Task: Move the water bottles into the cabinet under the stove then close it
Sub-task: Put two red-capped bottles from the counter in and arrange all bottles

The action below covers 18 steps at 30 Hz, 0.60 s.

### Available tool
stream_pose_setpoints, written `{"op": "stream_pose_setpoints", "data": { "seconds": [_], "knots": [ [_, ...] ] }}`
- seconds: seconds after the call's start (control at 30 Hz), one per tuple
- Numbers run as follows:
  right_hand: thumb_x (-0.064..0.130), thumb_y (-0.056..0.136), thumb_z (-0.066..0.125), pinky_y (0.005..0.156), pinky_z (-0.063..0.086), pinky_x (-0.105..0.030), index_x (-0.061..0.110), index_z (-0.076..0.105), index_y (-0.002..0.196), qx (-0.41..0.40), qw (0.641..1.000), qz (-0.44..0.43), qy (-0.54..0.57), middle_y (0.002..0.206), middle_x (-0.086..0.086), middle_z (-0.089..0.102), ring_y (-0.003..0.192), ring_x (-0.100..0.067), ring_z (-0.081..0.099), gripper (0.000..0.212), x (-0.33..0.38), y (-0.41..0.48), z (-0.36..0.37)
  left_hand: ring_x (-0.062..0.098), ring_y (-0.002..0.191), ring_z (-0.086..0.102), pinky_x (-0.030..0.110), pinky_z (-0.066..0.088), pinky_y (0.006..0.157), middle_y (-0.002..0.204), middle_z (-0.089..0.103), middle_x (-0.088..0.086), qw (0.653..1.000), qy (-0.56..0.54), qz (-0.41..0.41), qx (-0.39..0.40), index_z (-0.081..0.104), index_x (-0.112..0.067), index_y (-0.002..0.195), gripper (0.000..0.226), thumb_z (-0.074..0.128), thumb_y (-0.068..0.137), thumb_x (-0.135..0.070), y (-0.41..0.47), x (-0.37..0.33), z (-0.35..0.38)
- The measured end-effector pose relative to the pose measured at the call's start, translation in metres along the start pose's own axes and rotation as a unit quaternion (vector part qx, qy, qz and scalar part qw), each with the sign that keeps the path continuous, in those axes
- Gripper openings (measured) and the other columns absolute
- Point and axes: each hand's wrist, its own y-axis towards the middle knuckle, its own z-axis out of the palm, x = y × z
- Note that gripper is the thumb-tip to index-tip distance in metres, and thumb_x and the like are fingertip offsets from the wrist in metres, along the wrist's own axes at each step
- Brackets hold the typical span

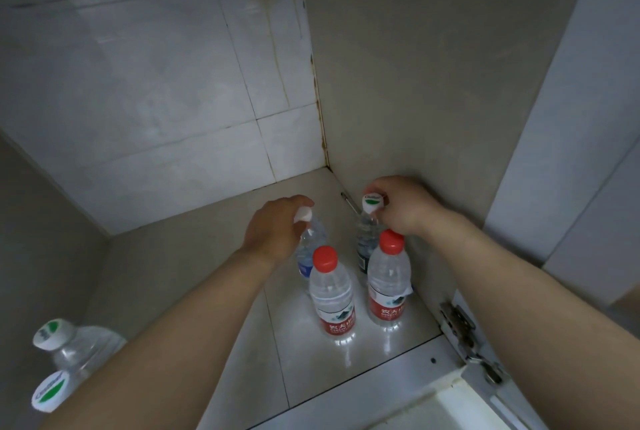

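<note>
Inside the open cabinet, on its pale tiled floor: four water bottles, clear liquid showing through the plastic. In front, a pair standing upright side by side, near but apart: left red-capped bottle and right red-capped bottle, both with red labels. Behind them, two more, bases hidden by the front pair: blue-labelled bottle, white cap, clasped at the cap by the left grip; dark-labelled bottle, white-and-green cap, pinched at the cap by the right grip, close to the right wall. Outside at lower left, beside the left forearm, two more: upper green-capped bottle and lower green-capped bottle. Six bottles in all. At lower right, one metal hinge.
</note>
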Motion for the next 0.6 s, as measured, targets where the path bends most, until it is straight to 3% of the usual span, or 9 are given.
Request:
{"op": "stream_pose_setpoints", "data": {
  "seconds": [0.23, 0.33, 0.4, 0.53, 0.6],
  "knots": [
    [0.013, 0.078, 0.068, 0.095, 0.04, -0.025, 0.013, 0.057, 0.123, -0.003, 1.0, -0.012, -0.017, 0.13, -0.008, 0.057, 0.116, -0.023, 0.053, 0.046, 0.012, -0.01, -0.011, 0.021, 0.101, 0.059, 0.023, 0.042, 0.086, 0.125, 0.06, 0.002, 0.998, -0.051, -0.024, 0.01, 0.053, -0.027, 0.128, 0.051, 0.07, 0.08, -0.022, -0.017, 0.009, -0.012],
    [0.019, 0.083, 0.066, 0.088, 0.034, -0.017, 0.013, 0.053, 0.128, -0.035, 0.998, -0.058, 0.02, 0.131, -0.005, 0.055, 0.119, -0.02, 0.051, 0.047, 0.039, -0.016, -0.012, 0.019, 0.106, 0.058, 0.023, 0.041, 0.089, 0.126, 0.058, 0.001, 0.998, -0.026, -0.058, 0.012, 0.049, -0.029, 0.13, 0.053, 0.069, 0.081, -0.032, -0.043, 0.026, -0.026],
    [0.022, 0.082, 0.067, 0.084, 0.033, -0.015, 0.015, 0.054, 0.127, -0.015, 0.996, -0.085, 0.036, 0.127, -0.005, 0.058, 0.115, -0.018, 0.053, 0.047, 0.063, -0.017, -0.001, 0.019, 0.111, 0.056, 0.024, 0.041, 0.093, 0.127, 0.058, 0.001, 0.996, -0.005, -0.084, 0.031, 0.048, -0.03, 0.13, 0.054, 0.068, 0.081, -0.037, -0.065, 0.041, -0.037],
    [0.028, 0.083, 0.065, 0.094, 0.036, -0.023, 0.014, 0.05, 0.129, 0.064, 0.993, -0.101, -0.02, 0.134, -0.009, 0.05, 0.121, -0.025, 0.048, 0.051, 0.096, -0.013, 0.039, 0.02, 0.116, 0.053, 0.02, 0.037, 0.091, 0.13, 0.055, 0.002, 0.99, 0.031, -0.116, 0.066, 0.049, -0.027, 0.13, 0.052, 0.066, 0.082, -0.038, -0.113, 0.069, -0.063],
    [0.025, 0.083, 0.064, 0.096, 0.037, -0.028, 0.008, 0.05, 0.126, 0.063, 0.992, -0.09, -0.066, 0.135, -0.014, 0.049, 0.122, -0.029, 0.046, 0.048, 0.103, -0.01, 0.048, 0.019, 0.117, 0.053, 0.02, 0.037, 0.091, 0.129, 0.056, 0.002, 0.987, 0.06, -0.126, 0.078, 0.051, -0.026, 0.129, 0.051, 0.066, 0.082, -0.038, -0.136, 0.087, -0.079]
  ]
}}
